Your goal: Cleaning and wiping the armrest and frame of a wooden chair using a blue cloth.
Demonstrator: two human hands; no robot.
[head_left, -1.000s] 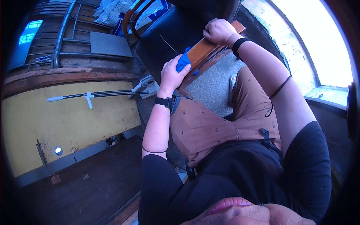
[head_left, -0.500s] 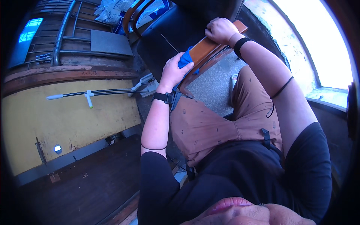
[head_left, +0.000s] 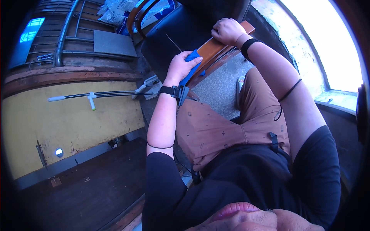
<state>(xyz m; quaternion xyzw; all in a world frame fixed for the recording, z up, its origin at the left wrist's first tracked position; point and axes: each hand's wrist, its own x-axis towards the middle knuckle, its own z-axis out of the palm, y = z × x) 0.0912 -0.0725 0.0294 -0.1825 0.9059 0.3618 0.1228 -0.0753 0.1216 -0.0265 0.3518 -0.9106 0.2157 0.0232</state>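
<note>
A brown wooden chair armrest [head_left: 210, 50] slants across the upper middle of the head view. My left hand [head_left: 179, 69] is closed on a blue cloth [head_left: 191, 74], pressing it to the near-left end of the armrest, with the thumb on the top side. Some of the cloth hangs below the armrest's edge. Farther along, my right hand [head_left: 228, 32] is wrapped over the armrest near its far end, its fingertips hidden. Beyond the armrest lies the chair's dark padded seat [head_left: 163, 36].
To the left is a yellow board [head_left: 73, 123], crossed by a thin rod-handled tool [head_left: 111, 93] with white fittings. Metal railings [head_left: 61, 36] and a grey panel [head_left: 113, 43] lie at the far left. Plastic bags [head_left: 115, 11] are at the back. A bright window [head_left: 327, 42] stands right.
My left hand has moved slightly away from me and to the right with the cloth, and the thumb has shifted up over it. My right hand stays in place.
</note>
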